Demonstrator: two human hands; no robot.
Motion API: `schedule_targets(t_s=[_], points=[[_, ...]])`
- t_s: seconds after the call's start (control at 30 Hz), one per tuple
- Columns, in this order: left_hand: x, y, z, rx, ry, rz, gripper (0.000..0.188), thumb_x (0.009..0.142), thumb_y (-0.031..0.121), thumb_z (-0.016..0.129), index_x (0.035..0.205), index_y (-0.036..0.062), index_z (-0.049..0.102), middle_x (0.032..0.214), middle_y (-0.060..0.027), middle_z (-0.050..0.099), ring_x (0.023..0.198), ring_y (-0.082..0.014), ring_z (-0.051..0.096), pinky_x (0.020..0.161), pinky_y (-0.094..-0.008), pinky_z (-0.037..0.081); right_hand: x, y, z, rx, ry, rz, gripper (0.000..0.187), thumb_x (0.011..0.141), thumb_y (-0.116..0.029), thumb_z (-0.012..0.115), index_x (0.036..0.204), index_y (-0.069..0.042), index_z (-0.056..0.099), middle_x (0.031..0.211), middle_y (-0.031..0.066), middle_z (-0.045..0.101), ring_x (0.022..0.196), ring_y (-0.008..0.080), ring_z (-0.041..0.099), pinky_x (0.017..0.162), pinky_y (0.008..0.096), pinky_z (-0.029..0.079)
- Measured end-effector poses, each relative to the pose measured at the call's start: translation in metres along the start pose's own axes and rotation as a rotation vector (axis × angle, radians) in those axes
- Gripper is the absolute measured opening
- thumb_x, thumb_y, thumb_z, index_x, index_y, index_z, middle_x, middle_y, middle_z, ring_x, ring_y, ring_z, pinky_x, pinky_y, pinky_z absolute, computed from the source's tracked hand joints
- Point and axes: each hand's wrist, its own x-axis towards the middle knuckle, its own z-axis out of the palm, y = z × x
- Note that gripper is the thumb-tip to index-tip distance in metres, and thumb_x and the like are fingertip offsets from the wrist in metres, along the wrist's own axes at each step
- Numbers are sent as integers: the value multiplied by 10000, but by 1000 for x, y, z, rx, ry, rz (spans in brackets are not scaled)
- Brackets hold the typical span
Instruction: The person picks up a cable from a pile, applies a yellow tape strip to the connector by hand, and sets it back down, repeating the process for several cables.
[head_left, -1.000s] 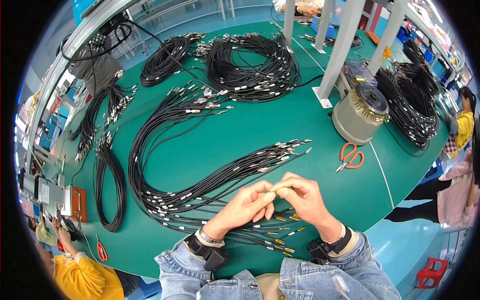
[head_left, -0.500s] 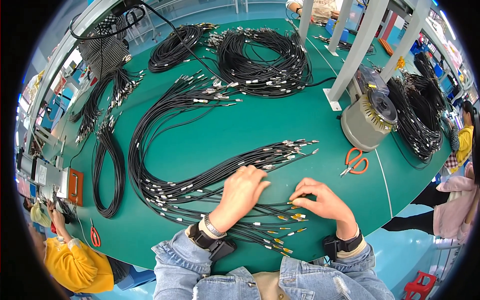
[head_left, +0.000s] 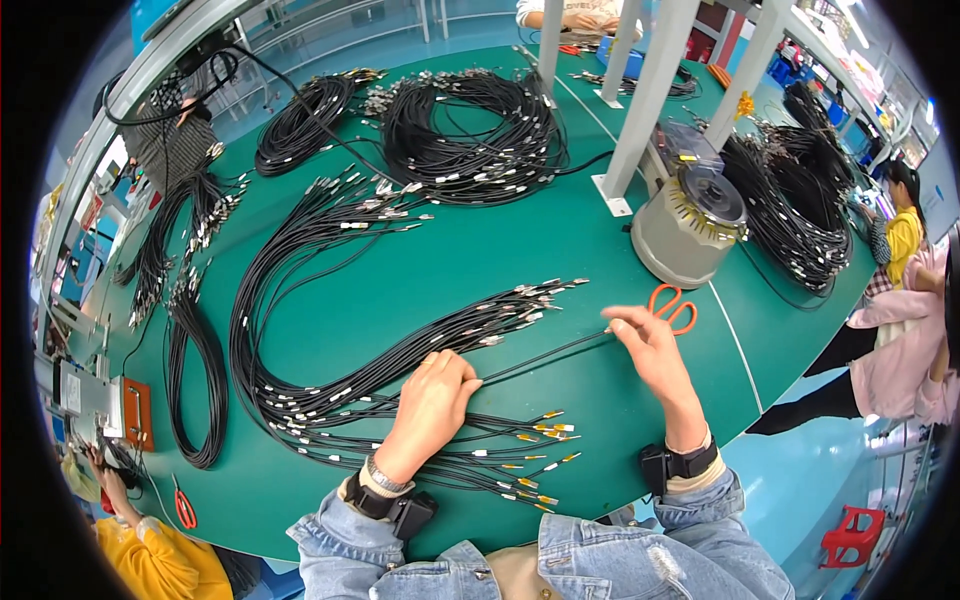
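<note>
A long bundle of black cables (head_left: 300,385) with small white tags curves in a U over the green table. My left hand (head_left: 432,405) is closed on a black cable at the bundle's near branch. That cable (head_left: 545,357) runs taut to the right, where my right hand (head_left: 652,355) pinches its end between thumb and fingers. Close to my left hand, several loose cable ends with yellow and white tips (head_left: 540,435) fan out toward the near edge. Another group of tagged ends (head_left: 535,300) lies beyond the stretched cable.
Orange-handled scissors (head_left: 675,308) lie just beyond my right hand. A round grey machine (head_left: 688,225) stands by a metal post (head_left: 648,100). Coiled cables (head_left: 475,135) fill the far side, more (head_left: 790,210) lie right. Co-workers sit at left and right.
My right hand has moved right and away from me, drawing a cable out straight. My left hand has shifted back and closed on that cable. The whole view has turned slightly.
</note>
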Motion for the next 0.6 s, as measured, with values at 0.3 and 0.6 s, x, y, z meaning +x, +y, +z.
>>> schedule_targets(t_s=[0.3, 0.6], points=[[14, 64, 15, -533, -90, -137, 170, 828, 63, 624, 963, 7, 538, 912, -106, 634, 833, -196, 616, 701, -318, 483, -20, -25, -6, 358, -452, 27, 150, 903, -90, 542, 969, 25, 611, 780, 49, 618, 683, 107, 581, 636, 236, 480], [12, 84, 29, -942, -140, -308, 172, 850, 51, 625, 985, -23, 547, 728, -33, 620, 636, -40, 556, 553, -195, 441, -31, -24, 7, 531, -608, 63, 143, 918, -107, 527, 980, 14, 574, 776, 56, 621, 705, 118, 594, 638, 246, 489]])
